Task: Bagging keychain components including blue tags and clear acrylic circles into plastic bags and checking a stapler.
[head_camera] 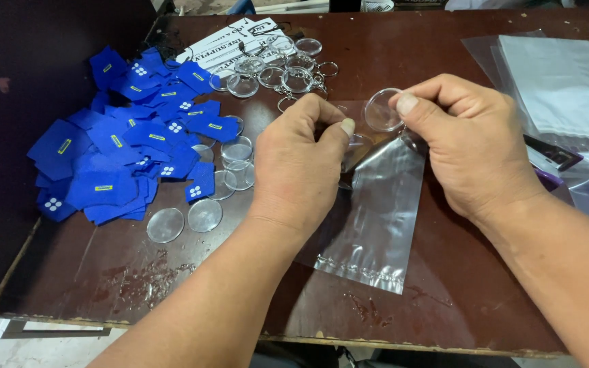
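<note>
We work over the brown table (172, 286), where a clear plastic bag (376, 218) lies in the middle with its long axis running away from us, sealed end nearest, open mouth pointing to the far edge; our left hand (301, 163) pinches that mouth between thumb and fingers, and our right hand (465, 143) holds a clear round disc (382, 109) in its fingertips just above the opening. We judge the slick film could slip from the pinch and close the mouth; the disc could then catch the edge and drop among the blue cards (124, 150) and loose discs (185, 219).
</note>
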